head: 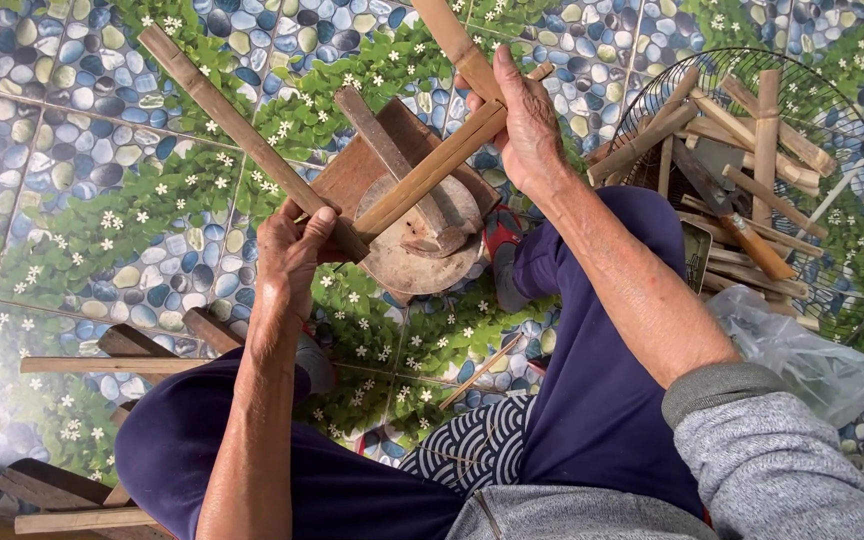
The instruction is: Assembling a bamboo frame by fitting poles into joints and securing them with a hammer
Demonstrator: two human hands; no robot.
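My left hand [292, 250] grips the lower end of a long bamboo stick [242, 135] that slants up to the far left. My right hand [524, 125] is closed around another bamboo stick [457, 45] that runs up out of view. A split bamboo strip [432, 170] lies slanted between both hands, across a round wooden chopping block [407, 255] with a dark wooden piece [392, 160] on it. My knees in dark blue trousers frame the block.
A wire basket [852, 120] at the right holds several bamboo pieces and a knife with a wooden handle [742, 225]. A clear plastic bag [802, 350] lies below it. Loose sticks and dark wood pieces [112, 362] lie on the pebble-patterned floor at the left.
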